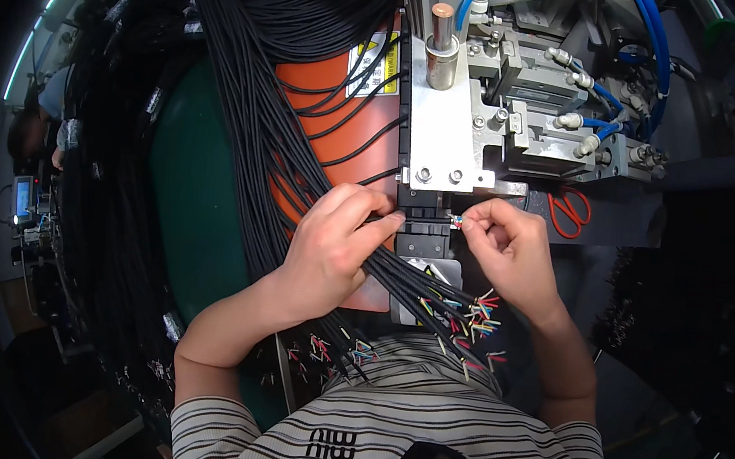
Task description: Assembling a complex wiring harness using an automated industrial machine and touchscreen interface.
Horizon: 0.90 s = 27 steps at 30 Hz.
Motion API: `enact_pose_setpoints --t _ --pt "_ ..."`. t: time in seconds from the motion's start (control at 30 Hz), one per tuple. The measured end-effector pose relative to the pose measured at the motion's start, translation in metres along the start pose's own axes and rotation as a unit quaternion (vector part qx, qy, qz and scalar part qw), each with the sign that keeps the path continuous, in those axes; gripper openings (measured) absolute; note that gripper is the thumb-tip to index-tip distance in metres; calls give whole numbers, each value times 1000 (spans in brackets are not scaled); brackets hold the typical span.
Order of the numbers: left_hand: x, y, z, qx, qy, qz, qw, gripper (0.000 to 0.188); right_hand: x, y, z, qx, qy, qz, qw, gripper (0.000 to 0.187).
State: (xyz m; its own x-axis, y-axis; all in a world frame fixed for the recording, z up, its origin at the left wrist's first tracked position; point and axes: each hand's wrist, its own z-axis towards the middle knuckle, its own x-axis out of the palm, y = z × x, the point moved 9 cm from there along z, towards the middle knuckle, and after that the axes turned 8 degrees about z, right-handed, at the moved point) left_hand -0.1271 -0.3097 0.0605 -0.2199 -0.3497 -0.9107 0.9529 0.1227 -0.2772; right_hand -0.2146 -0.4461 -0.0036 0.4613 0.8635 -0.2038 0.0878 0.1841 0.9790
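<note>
A black cable [426, 220] lies across a slotted black fixture block [424, 244] in front of me. Its coloured wire ends [456, 222] stick out on the block's right side. My left hand [331, 239] is closed on the cable at the block's left edge, thumb and forefinger together. On the right, my right hand [514, 248] pinches the small wire ends between thumb and fingertips. Under my left hand runs a bundle of black cables [406, 286], whose stripped ends [479, 315] fan out toward my shirt in red, white, yellow, blue and green.
Beyond the block stands a metal press plate [442, 139] with pneumatic cylinders [540, 135] and blue air hoses [662, 63]. Red-handled scissors [569, 212] lie to the right. Many cables [257, 86] cross an orange panel [358, 140] and green surface [183, 167]. Another person [41, 123] is far left.
</note>
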Motion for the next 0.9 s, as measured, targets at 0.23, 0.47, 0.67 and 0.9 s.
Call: enact_pose_setpoints --t 0.23,0.47,0.67,0.9 --pt "-8 -21 -7 148 -91 -58 983 34 -4 20 -13 -43 -26 -17 999 10" --pt "-4 -11 -8 75 -23 -28 997 33 22 18 -16 32 82 339 937 22" --pt "-9 -15 -4 42 -55 -77 995 27 25 27 -18 9 68 333 941 19" --pt "-5 -15 7 25 -71 -126 989 22 16 9 -15 28 -5 328 944 21"
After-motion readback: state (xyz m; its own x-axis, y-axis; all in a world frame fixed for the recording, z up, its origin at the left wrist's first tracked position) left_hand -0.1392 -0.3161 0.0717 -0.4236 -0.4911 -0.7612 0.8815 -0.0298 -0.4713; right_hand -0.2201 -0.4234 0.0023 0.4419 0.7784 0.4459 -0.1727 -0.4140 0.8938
